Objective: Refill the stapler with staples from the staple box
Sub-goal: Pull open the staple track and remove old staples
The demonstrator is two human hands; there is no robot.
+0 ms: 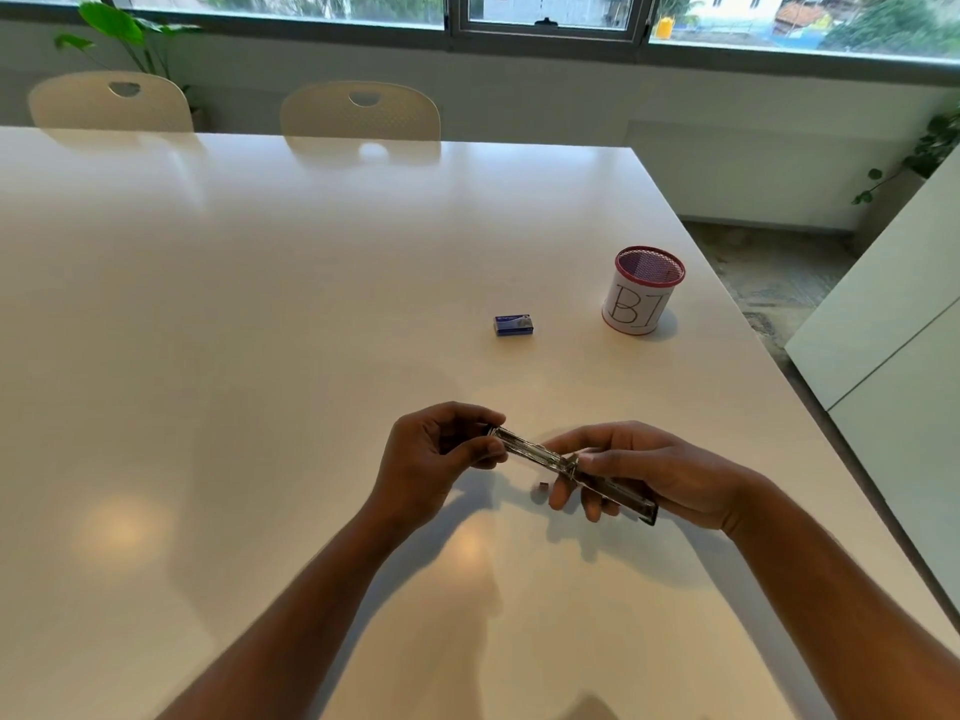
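Note:
A long dark stapler (540,456), swung open into one line with its metal staple channel showing, is held above the white table (260,330) between both hands. My left hand (436,459) pinches its far left end. My right hand (639,472) grips its right half, fingers wrapped under it. The small blue staple box (513,325) lies flat on the table further away, apart from both hands; it looks closed. A tiny dark piece (542,485) lies on the table just below the stapler.
A mesh pen cup (643,291) with a red rim and a white label stands right of the staple box, near the table's right edge. Two cream chairs (360,112) stand at the far side. A white cabinet (893,324) is to the right.

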